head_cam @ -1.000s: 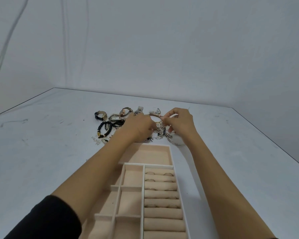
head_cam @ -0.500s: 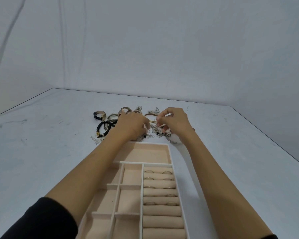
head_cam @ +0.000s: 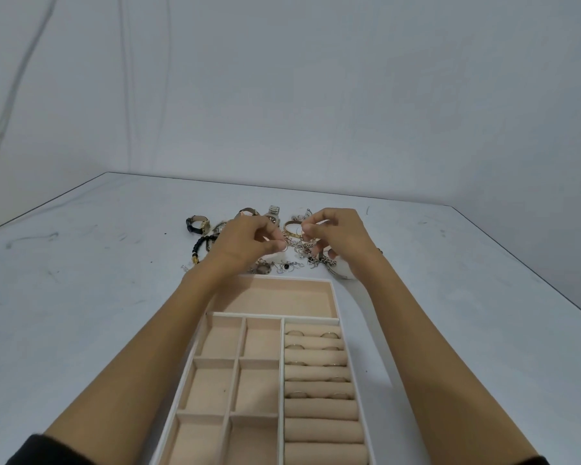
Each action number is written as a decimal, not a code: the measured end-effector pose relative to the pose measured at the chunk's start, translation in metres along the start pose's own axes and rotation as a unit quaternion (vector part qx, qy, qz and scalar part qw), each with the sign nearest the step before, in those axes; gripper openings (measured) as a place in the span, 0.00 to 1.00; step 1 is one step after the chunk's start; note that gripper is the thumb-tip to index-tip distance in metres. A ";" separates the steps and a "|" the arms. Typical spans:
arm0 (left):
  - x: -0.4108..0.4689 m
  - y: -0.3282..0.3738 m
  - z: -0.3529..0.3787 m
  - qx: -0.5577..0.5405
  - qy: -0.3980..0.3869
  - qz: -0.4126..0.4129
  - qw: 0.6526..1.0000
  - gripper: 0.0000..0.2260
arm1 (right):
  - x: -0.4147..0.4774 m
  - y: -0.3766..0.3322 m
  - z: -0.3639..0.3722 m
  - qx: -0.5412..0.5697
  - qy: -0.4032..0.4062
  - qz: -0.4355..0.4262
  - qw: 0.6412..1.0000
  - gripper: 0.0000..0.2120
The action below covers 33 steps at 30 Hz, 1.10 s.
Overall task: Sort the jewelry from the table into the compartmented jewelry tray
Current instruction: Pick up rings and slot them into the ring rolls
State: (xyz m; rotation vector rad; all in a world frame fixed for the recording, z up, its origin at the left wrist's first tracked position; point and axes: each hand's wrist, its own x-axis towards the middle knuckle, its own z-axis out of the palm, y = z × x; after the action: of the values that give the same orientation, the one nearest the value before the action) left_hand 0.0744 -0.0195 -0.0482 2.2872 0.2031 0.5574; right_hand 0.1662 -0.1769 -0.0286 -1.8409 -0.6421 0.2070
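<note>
A beige compartmented jewelry tray (head_cam: pixel 334 298) lies close in front of me, with several rings (head_cam: pixel 329 335) tucked between its rolls on the right. Beyond its far edge a jewelry pile (head_cam: pixel 302 253) of chains, watches and bangles sits on the table. My left hand (head_cam: pixel 245 241) hovers over the pile and pinches a small gold ring (head_cam: pixel 283 247) between thumb and forefinger. My right hand (head_cam: pixel 339 234) is beside it, fingers curled, pinching a thin chain (head_cam: pixel 307 229) lifted from the pile. A gold bangle (head_cam: pixel 292 226) lies between the hands.
A black-strap watch (head_cam: pixel 197 224) and a black bead bracelet (head_cam: pixel 203 246) lie left of the pile. A silver metal watch (head_cam: pixel 272 213) stands at the back. A silver bangle (head_cam: pixel 337 273) lies under my right wrist. The white table (head_cam: pixel 81 297) ends near the wall behind.
Both hands moved slightly apart over the pile. The left hand now pinches a small gold ring, the right hand has lifted a thin chain.
</note>
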 end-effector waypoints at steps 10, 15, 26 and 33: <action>-0.009 0.002 0.008 -0.050 0.025 0.036 0.998 0.05 | -0.007 -0.010 0.007 0.071 -0.038 0.008 0.997 0.05; -0.010 0.003 0.008 -0.085 0.030 0.027 0.996 0.05 | -0.006 -0.010 0.008 0.058 -0.022 -0.005 0.998 0.06; -0.011 0.011 0.001 -0.126 0.022 0.024 0.992 0.05 | 0.002 -0.002 0.016 -0.084 0.083 -0.081 0.990 0.04; -0.012 0.010 -0.001 -0.122 0.047 0.020 0.991 0.05 | 0.001 -0.002 0.015 -0.078 0.058 -0.098 0.990 0.04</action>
State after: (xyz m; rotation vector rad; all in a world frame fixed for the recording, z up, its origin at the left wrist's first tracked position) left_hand 0.0631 -0.0295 -0.0444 2.0340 0.1276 0.6744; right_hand 0.1599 -0.1638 -0.0317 -1.9079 -0.7699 -0.0813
